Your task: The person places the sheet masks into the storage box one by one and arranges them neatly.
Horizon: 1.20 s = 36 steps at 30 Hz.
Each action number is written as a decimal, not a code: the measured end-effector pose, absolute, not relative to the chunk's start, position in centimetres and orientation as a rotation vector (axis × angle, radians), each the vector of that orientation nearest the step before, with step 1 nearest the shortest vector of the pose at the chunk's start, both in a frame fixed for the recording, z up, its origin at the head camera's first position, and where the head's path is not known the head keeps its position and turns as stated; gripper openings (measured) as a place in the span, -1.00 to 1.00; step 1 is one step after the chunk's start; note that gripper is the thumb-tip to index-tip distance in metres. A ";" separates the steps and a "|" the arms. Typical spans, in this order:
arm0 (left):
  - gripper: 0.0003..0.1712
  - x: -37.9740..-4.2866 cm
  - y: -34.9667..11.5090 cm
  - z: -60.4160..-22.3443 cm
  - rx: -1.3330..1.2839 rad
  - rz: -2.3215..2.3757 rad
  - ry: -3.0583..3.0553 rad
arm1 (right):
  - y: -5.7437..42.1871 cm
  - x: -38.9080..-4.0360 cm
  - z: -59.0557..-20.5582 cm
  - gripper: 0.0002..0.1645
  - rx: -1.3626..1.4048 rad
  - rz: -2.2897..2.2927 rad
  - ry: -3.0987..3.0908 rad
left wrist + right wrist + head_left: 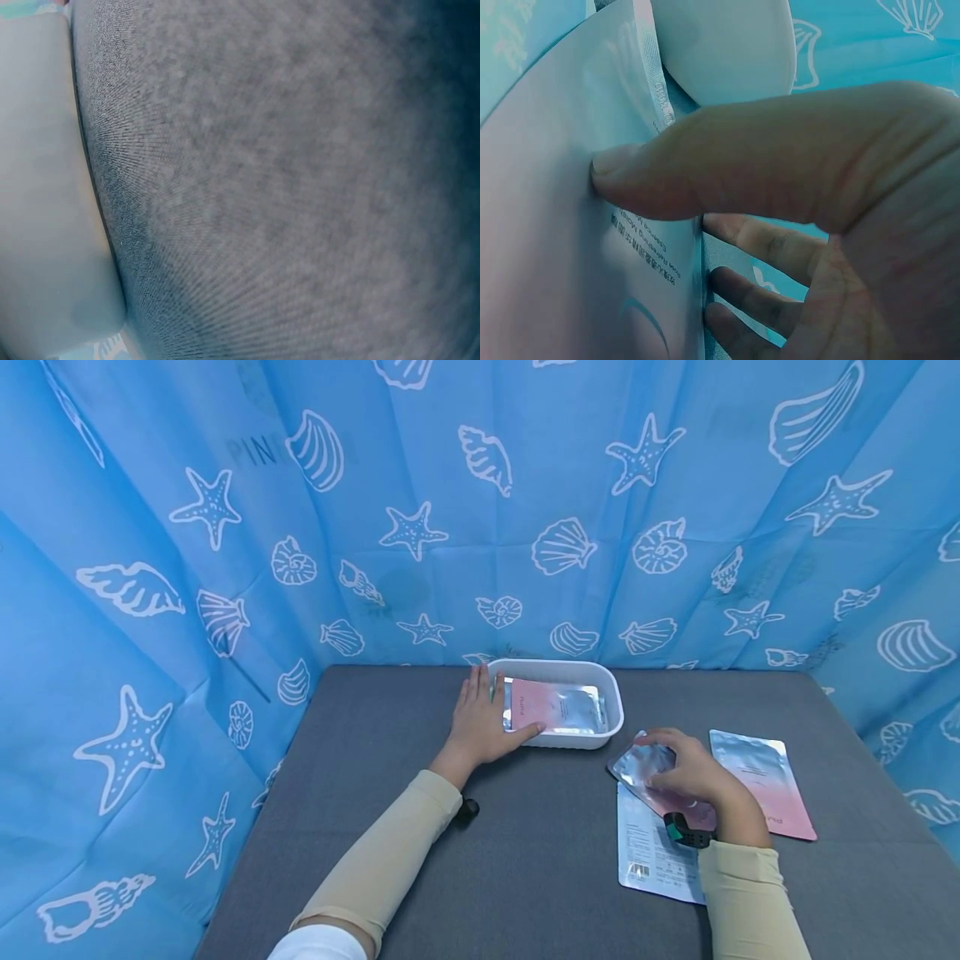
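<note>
My left hand [483, 718] rests at the left end of a white plastic tub [613, 702], fingers straight along the rim and thumb reaching over its front edge. Inside the tub lies a pink and silver sheet mask packet [536, 706]. My right hand [693, 768] pinches another sheet mask packet [637, 768] between thumb and fingers. That packet is lifted at a tilt, overlapping a silver packet [652, 856] that lies printed side up on the table. In the right wrist view the thumb presses on the face of the held packet [555, 225].
A further pink and silver packet [765, 785] lies on the grey table [525, 868], right of my right hand. Behind the table hangs a blue curtain [450, 552] with white shells and starfish. The left wrist view shows mostly grey tabletop [285, 180] beside the white tub [52, 187].
</note>
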<state>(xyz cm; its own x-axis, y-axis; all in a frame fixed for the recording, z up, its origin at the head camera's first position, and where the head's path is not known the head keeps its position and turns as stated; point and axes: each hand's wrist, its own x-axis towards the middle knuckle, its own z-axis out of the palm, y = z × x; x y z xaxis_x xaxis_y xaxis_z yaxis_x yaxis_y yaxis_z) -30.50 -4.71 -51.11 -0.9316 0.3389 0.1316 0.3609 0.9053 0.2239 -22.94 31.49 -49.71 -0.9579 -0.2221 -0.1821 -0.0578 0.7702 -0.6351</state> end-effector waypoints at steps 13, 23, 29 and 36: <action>0.44 -30.5 -4.7 -51.0 -0.541 -0.397 -2.990 | 31.2 -23.5 -49.8 -0.24 -0.235 -0.919 2.704; 0.43 -30.6 -4.7 -51.2 -0.543 -0.385 -2.977 | 31.3 -23.3 -49.8 -0.23 -0.207 -0.956 2.697; 0.42 -30.5 -4.6 -51.2 -0.546 -0.383 -2.973 | 31.4 -23.5 -49.9 -0.21 -0.225 -0.968 2.685; 0.43 -30.5 -4.6 -51.1 -0.540 -0.394 -2.984 | 31.4 -23.7 -50.0 -0.30 -0.277 -0.998 2.672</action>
